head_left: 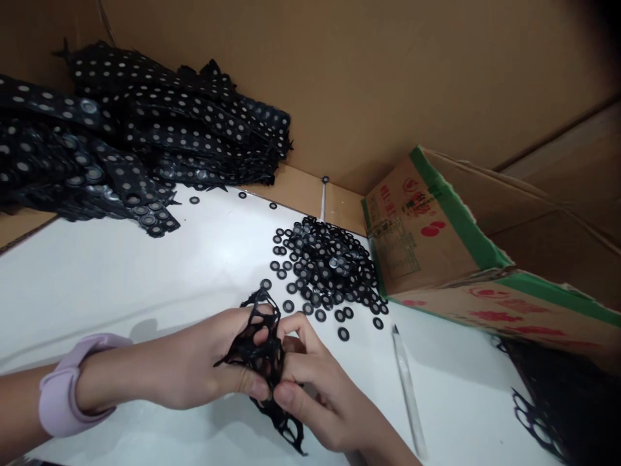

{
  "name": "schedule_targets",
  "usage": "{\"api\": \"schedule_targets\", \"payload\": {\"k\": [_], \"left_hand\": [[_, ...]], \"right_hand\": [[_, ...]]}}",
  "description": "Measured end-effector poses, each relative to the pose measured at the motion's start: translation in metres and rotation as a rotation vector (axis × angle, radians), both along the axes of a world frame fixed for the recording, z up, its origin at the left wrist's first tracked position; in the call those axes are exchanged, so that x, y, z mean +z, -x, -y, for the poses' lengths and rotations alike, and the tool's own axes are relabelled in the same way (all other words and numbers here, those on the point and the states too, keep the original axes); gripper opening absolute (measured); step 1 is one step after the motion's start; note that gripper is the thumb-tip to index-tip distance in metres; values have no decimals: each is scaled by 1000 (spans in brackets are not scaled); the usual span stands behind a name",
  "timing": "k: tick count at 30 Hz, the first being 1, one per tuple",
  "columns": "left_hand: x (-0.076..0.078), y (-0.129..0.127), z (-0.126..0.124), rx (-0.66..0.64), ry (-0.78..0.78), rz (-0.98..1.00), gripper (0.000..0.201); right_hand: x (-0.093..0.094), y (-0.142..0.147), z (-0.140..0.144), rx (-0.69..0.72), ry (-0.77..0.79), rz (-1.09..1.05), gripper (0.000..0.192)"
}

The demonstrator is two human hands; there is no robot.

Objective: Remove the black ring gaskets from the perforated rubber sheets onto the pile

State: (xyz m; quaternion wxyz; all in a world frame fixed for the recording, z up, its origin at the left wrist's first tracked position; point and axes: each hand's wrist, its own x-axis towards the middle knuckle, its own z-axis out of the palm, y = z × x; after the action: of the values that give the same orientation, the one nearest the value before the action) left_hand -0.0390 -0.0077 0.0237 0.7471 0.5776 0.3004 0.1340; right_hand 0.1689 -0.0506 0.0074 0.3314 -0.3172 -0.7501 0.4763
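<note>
Web pinched in both my hands: left hand from its left, right hand from its right, thumb tips nearly meeting, neither nearer. Long axis runs away from me, near tail angled right. Rings just beyond, box right; room's leftward over the desk.

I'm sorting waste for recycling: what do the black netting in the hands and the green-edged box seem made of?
Black netting: probably rubber or soft plastic, slightly glossy; its thin strands bend and twist.
Green-edged box: cardboard, most likely; matte brown with red print and ragged edges.
</note>
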Motion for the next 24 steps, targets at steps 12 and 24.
{"api": "schedule_targets", "payload": {"k": [12, 24], "left_hand": [[10, 2, -1, -176, 86, 39, 13], [-10, -12, -1, 397, 254, 121, 19]], "right_hand": [[7, -3, -8, 140, -63, 5, 45], [-2, -3, -1, -514, -580, 338, 16]]}}
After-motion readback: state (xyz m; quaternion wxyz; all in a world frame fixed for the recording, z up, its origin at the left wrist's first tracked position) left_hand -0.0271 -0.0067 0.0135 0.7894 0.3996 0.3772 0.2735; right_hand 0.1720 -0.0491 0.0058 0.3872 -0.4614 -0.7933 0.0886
